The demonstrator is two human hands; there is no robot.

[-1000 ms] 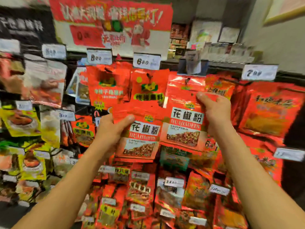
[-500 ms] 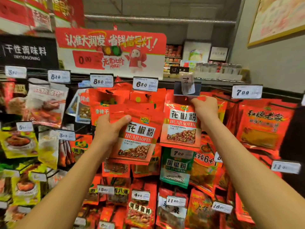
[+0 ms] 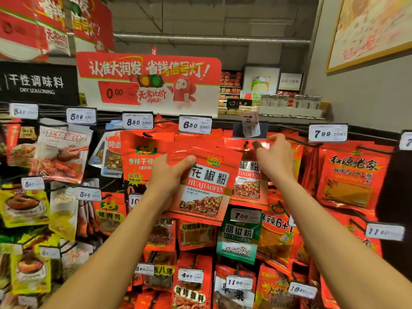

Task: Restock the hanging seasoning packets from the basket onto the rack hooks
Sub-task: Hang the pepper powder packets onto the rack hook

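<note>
My left hand (image 3: 168, 178) grips a stack of red HUAJIAOFEN seasoning packets (image 3: 206, 186) in front of the rack, thumb across the top front. My right hand (image 3: 275, 160) pinches the top edge of another red HUAJIAOFEN packet (image 3: 247, 181) at the tip of a black rack hook (image 3: 247, 143), just under a flipped-up price tag (image 3: 250, 127). Whether the packet's hole is on the hook I cannot tell. The basket is out of view.
The rack is packed with hanging packets: red ones at right (image 3: 350, 175), a green pepper packet (image 3: 239, 238) below, yellow ones at left (image 3: 24, 206). Price tags (image 3: 195, 124) stick out on hook ends. A red promo sign (image 3: 148, 82) stands above.
Both hands rose higher on the rack. My right hand carried its packet up to the hook under the flipped price tag. My left hand followed with the stack.
</note>
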